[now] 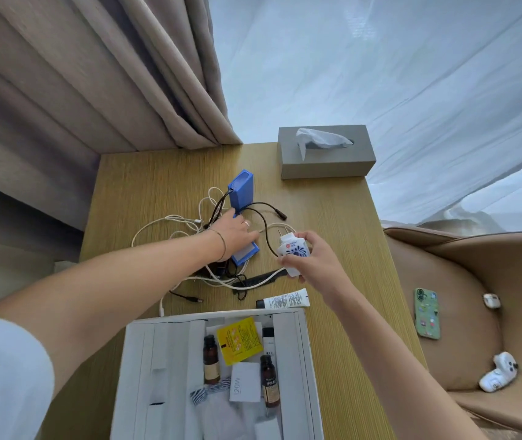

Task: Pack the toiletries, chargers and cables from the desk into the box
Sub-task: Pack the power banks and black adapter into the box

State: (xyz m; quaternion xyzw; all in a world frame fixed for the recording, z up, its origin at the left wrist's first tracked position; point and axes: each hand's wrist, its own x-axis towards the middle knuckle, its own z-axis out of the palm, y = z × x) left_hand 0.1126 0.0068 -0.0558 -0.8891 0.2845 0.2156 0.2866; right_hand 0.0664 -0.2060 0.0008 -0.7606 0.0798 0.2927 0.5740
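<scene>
On the desk, the right hand is holding the white plug. At nine o'clock from it, the left hand is resting flat on the blue pack. Lifting slowly should be keeping cables untangled, then dropping it in the box at six o'clock.

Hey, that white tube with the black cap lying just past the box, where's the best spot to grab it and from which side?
Pinch the white tube across its middle, coming straight down from above. It lies flat on the desk, parallel to the box wall, black cap to the left, and its top looks uncovered. The right hand is nearest but holds the white plug-in device.
</scene>
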